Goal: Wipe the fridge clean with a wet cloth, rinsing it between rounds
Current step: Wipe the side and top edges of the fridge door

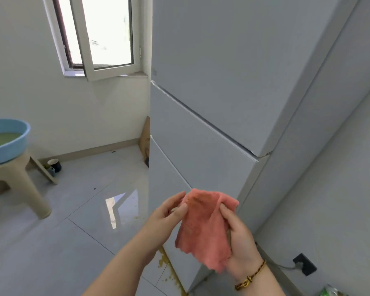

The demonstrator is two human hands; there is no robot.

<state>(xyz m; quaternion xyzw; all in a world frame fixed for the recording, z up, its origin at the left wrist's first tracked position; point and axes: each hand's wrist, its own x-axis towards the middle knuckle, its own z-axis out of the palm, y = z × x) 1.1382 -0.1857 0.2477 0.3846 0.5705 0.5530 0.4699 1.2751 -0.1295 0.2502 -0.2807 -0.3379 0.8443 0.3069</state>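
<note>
A tall white fridge [212, 86] with three closed doors fills the right half of the view. In front of its lowest door I hold a pink cloth [203, 227] spread between both hands. My left hand [169, 214] pinches the cloth's upper left edge. My right hand [239, 238], with a brown beaded bracelet on the wrist, grips the cloth's right side. The cloth hangs free of the fridge. A blue basin [11, 146] of murky greenish water sits on a beige plastic stool [19, 184] at the far left.
A partly open window [98, 35] is in the back wall. A dark cup [55, 164] stands on the floor by the skirting. Yellowish stains [169, 272] mark the tiles at the fridge's foot. A black wall socket [304, 263] with a cord sits low on the right.
</note>
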